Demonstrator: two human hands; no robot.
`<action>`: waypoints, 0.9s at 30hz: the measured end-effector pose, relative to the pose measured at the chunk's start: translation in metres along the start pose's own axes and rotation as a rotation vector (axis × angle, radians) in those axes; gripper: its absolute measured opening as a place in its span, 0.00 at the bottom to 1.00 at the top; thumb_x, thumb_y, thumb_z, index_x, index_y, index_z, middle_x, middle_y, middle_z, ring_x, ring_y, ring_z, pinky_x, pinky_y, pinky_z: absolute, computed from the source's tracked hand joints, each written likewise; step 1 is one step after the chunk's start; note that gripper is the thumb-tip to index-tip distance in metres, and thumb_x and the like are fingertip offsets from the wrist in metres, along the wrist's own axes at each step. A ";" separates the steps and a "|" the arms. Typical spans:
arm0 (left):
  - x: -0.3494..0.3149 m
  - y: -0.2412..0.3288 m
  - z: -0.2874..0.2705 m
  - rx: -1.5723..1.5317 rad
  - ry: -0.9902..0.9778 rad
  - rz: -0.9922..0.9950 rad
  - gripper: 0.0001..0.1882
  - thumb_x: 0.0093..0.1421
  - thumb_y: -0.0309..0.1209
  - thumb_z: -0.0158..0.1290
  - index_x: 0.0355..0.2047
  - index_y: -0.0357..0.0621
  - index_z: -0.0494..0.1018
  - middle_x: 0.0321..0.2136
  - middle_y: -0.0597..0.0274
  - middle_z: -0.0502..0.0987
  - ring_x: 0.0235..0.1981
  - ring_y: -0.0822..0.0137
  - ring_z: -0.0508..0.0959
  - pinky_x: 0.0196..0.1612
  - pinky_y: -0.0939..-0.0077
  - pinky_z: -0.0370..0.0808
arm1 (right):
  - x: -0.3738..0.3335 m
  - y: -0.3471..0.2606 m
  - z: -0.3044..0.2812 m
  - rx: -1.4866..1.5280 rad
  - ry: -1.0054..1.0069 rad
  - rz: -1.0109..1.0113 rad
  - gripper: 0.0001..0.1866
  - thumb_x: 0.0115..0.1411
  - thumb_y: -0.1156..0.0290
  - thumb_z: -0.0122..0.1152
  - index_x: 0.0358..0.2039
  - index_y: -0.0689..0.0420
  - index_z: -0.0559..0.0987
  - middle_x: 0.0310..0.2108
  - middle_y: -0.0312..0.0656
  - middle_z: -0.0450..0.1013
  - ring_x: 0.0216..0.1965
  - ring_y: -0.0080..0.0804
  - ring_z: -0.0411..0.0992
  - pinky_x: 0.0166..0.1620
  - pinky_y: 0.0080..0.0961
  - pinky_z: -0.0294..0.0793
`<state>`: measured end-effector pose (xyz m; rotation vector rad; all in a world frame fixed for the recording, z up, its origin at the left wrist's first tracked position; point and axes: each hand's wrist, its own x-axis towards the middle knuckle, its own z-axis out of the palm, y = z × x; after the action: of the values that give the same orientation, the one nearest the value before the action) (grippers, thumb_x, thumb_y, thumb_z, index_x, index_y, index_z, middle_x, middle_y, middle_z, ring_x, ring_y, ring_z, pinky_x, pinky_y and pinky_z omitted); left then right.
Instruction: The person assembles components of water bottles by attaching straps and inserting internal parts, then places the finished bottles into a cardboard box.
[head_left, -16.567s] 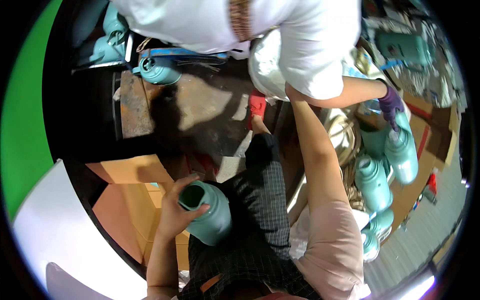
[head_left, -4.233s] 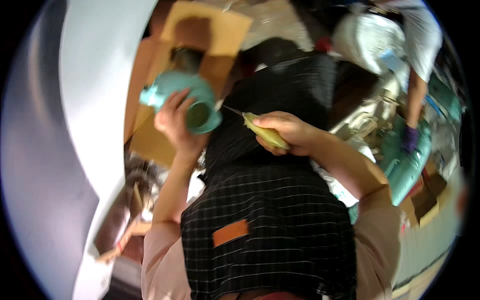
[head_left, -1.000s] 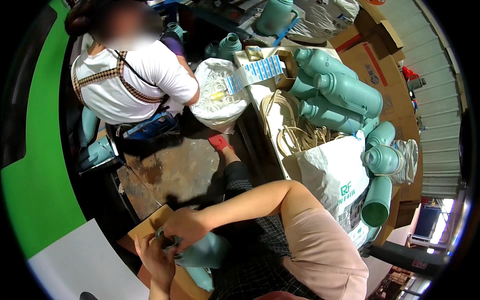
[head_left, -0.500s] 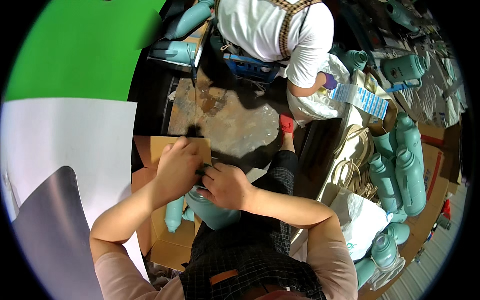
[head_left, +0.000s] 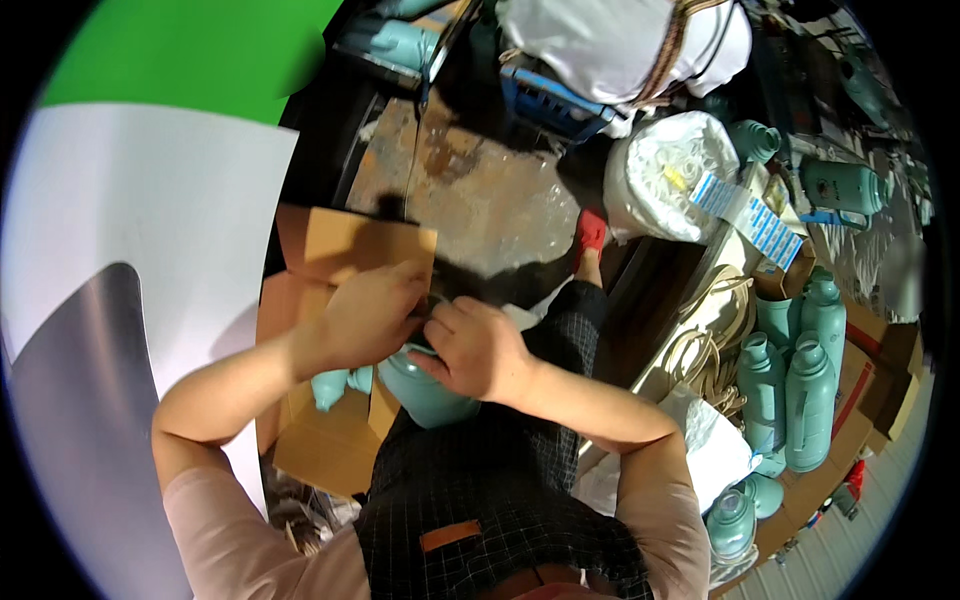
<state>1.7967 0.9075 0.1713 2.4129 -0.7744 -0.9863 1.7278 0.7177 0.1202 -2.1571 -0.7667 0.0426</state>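
A teal thermos bottle (head_left: pixel 428 395) rests in my lap, tilted away from me, its upper end partly covered by my fingers. My left hand (head_left: pixel 375 315) is closed just beyond the bottle's upper end. Beside it, my right hand (head_left: pixel 482 348) has bent fingers, with its thumb close to the bottle. A small dark piece shows between the two hands, mostly hidden; its kind cannot be made out. Left of my lap, an open cardboard box (head_left: pixel 325 450) holds another teal bottle (head_left: pixel 328 388), partly covered by my left forearm.
Several teal thermos bottles (head_left: pixel 810 400) stand at the right beside coiled beige cord (head_left: pixel 705 350). A white sack of clear rings (head_left: pixel 672 170) stands ahead right. A co-worker in a white shirt (head_left: pixel 600 45) sits by a blue crate (head_left: pixel 555 105). A white panel (head_left: pixel 190 220) fills the left.
The view has tilted and shifted, so the surroundings sit differently. My hands stay at the bottle's upper end. The co-worker's gloved hand no longer shows by the white sack.
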 end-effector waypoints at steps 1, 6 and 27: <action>0.000 0.004 -0.002 0.048 0.008 0.039 0.10 0.53 0.27 0.61 0.36 0.40 0.78 0.41 0.53 0.75 0.44 0.48 0.77 0.48 0.55 0.73 | -0.001 -0.001 -0.005 -0.008 0.002 -0.009 0.15 0.51 0.58 0.69 0.29 0.57 0.79 0.29 0.40 0.71 0.31 0.40 0.71 0.35 0.33 0.75; -0.001 0.010 -0.007 -0.026 -0.036 -0.012 0.08 0.57 0.29 0.61 0.35 0.43 0.75 0.37 0.56 0.75 0.38 0.48 0.77 0.43 0.55 0.74 | -0.010 -0.001 -0.009 0.018 0.038 -0.022 0.15 0.48 0.60 0.71 0.27 0.55 0.76 0.29 0.38 0.69 0.31 0.36 0.69 0.33 0.29 0.74; -0.001 0.016 0.074 -0.364 0.434 0.177 0.41 0.43 0.42 0.74 0.55 0.43 0.69 0.48 0.49 0.76 0.50 0.47 0.76 0.55 0.58 0.72 | -0.022 0.051 -0.063 -0.253 -0.187 -0.515 0.15 0.62 0.56 0.59 0.26 0.52 0.70 0.29 0.36 0.66 0.34 0.33 0.69 0.34 0.29 0.70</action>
<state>1.7368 0.8832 0.1319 2.0892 -0.5785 -0.4586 1.7537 0.6378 0.1196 -2.1407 -1.4838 -0.1285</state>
